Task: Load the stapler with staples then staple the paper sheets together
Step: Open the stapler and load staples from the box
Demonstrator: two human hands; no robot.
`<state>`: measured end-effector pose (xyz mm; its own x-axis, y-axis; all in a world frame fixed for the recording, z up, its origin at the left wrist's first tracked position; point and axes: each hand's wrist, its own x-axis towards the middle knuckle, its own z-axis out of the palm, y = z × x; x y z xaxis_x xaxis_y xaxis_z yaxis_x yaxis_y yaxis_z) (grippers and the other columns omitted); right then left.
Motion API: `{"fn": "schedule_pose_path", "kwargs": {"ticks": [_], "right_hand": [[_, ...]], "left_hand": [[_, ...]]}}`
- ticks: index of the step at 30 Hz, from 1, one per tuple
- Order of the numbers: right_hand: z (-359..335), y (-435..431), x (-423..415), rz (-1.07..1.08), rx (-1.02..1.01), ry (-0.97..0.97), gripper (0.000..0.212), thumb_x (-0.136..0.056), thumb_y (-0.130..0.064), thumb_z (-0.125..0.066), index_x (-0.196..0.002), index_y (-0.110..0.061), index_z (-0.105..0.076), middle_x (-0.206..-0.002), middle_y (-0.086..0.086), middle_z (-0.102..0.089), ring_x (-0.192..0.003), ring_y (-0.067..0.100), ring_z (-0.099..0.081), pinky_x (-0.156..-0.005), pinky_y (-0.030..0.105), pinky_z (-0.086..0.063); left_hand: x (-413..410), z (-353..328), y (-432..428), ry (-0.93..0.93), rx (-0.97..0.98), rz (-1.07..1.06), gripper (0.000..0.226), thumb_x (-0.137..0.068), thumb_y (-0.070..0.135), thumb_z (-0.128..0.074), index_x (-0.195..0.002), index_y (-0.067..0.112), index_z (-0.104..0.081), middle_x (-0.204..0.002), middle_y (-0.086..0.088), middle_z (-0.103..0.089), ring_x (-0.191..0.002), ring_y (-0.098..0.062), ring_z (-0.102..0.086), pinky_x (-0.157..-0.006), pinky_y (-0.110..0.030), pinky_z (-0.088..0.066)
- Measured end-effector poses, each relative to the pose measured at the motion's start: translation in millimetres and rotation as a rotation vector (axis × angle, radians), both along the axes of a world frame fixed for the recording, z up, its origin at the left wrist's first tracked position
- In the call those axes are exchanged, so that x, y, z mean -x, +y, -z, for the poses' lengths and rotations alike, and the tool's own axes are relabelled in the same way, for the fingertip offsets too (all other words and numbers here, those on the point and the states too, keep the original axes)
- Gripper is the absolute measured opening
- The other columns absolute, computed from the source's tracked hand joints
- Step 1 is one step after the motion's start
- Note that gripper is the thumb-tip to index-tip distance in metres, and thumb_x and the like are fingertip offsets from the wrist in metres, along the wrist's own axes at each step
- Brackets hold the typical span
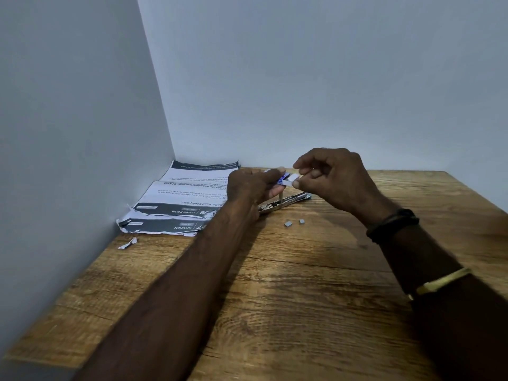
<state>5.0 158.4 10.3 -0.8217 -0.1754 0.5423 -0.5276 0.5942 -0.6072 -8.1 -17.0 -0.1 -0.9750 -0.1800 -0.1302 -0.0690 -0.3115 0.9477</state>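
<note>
My left hand [251, 185] grips a small blue-and-white staple box [281, 179] above the table. My right hand [334, 178] pinches the box's white inner tray [292, 180] at its right end, between thumb and fingers. Below both hands the metal stapler [286, 202] lies opened flat on the wooden table [302, 284], partly hidden by my left hand. Two short loose staple strips [294, 222] lie on the wood just in front of the stapler. The printed paper sheets [181, 204] with torn edges rest at the back left, against the wall corner.
A torn paper scrap [128, 243] lies near the table's left edge by the left wall [68, 133]. The back wall [330, 78] stands directly behind the stapler. My right forearm carries a black band [391, 225] and a gold bangle [442, 280].
</note>
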Motion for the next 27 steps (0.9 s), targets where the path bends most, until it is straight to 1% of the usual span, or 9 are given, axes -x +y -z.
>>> {"fn": "schedule_pose_path", "kwargs": {"ticks": [4,7,9,12,15,18,21,24,27], "right_hand": [[2,-2,0,-0.016,0.011,0.0,0.024,-0.074,-0.013,-0.088,-0.093,-0.025,-0.08,-0.078,-0.011,-0.075,-0.068,-0.001,-0.07,-0.068,0.012,-0.055],[2,-3,0,-0.016,-0.02,0.013,0.024,-0.075,-0.012,-0.085,-0.094,-0.025,-0.08,-0.081,-0.012,-0.076,-0.073,0.003,-0.072,-0.07,0.015,-0.056],[2,-4,0,-0.014,-0.04,0.025,0.026,-0.076,-0.01,-0.08,-0.096,-0.026,-0.08,-0.085,-0.013,-0.075,-0.077,0.003,-0.071,-0.071,0.015,-0.053],[3,-3,2,0.028,-0.077,-0.013,0.03,-0.077,-0.01,-0.073,-0.102,-0.026,-0.079,-0.088,-0.009,-0.073,-0.08,0.003,-0.068,-0.071,0.016,-0.049],[6,-2,5,0.101,-0.152,-0.11,0.021,-0.078,-0.012,-0.073,-0.095,-0.025,-0.075,-0.082,-0.01,-0.071,-0.077,0.001,-0.062,-0.065,0.019,-0.041],[10,-8,3,0.002,-0.302,-0.228,0.012,-0.076,-0.015,-0.078,-0.084,-0.023,-0.08,-0.069,-0.015,-0.07,-0.07,0.0,-0.063,-0.065,0.021,-0.043],[16,-17,2,-0.087,-0.441,-0.357,0.008,-0.075,-0.022,-0.084,-0.08,-0.028,-0.082,-0.063,-0.021,-0.071,-0.067,-0.005,-0.064,-0.064,0.019,-0.045],[20,-19,4,-0.109,-0.476,-0.376,0.009,-0.075,-0.025,-0.087,-0.082,-0.029,-0.083,-0.062,-0.025,-0.069,-0.071,-0.007,-0.065,-0.065,0.019,-0.045],[21,-20,4,-0.138,-0.49,-0.366,0.007,-0.078,-0.025,-0.087,-0.082,-0.029,-0.082,-0.059,-0.033,-0.066,-0.065,-0.013,-0.062,-0.063,0.018,-0.042]], "left_hand": [[1,0,0,0.002,-0.004,-0.006,0.028,-0.078,-0.001,-0.084,-0.101,-0.011,-0.072,-0.095,-0.022,-0.077,-0.067,-0.023,-0.075,-0.052,-0.023,-0.062],[0,1,-1,0.008,-0.009,-0.005,0.026,-0.078,-0.003,-0.083,-0.1,-0.012,-0.072,-0.088,-0.019,-0.076,-0.062,-0.02,-0.074,-0.049,-0.022,-0.059],[1,1,-1,0.011,0.001,-0.013,0.019,-0.078,-0.002,-0.084,-0.09,-0.007,-0.071,-0.09,-0.02,-0.076,-0.065,-0.022,-0.075,-0.051,-0.023,-0.061],[2,1,-3,0.022,0.012,-0.049,0.022,-0.076,0.001,-0.086,-0.081,0.0,-0.065,-0.099,-0.023,-0.076,-0.078,-0.027,-0.076,-0.055,-0.025,-0.063],[3,1,-4,0.039,-0.011,-0.075,0.027,-0.075,0.0,-0.087,-0.072,0.004,-0.061,-0.096,-0.022,-0.074,-0.079,-0.027,-0.073,-0.056,-0.025,-0.064],[3,1,-4,0.039,-0.016,-0.077,0.028,-0.075,0.0,-0.087,-0.071,0.004,-0.06,-0.094,-0.021,-0.073,-0.077,-0.027,-0.072,-0.053,-0.024,-0.063],[4,2,-4,0.041,-0.011,-0.08,0.028,-0.075,0.0,-0.087,-0.072,0.004,-0.06,-0.094,-0.022,-0.073,-0.07,-0.024,-0.071,-0.053,-0.023,-0.062],[4,3,-3,0.036,0.001,-0.08,0.027,-0.075,0.001,-0.087,-0.075,0.003,-0.06,-0.104,-0.026,-0.075,-0.074,-0.026,-0.073,-0.056,-0.025,-0.063],[4,3,-3,0.032,0.007,-0.074,0.027,-0.075,0.0,-0.087,-0.078,0.003,-0.06,-0.109,-0.029,-0.075,-0.077,-0.028,-0.074,-0.054,-0.024,-0.063]]}}
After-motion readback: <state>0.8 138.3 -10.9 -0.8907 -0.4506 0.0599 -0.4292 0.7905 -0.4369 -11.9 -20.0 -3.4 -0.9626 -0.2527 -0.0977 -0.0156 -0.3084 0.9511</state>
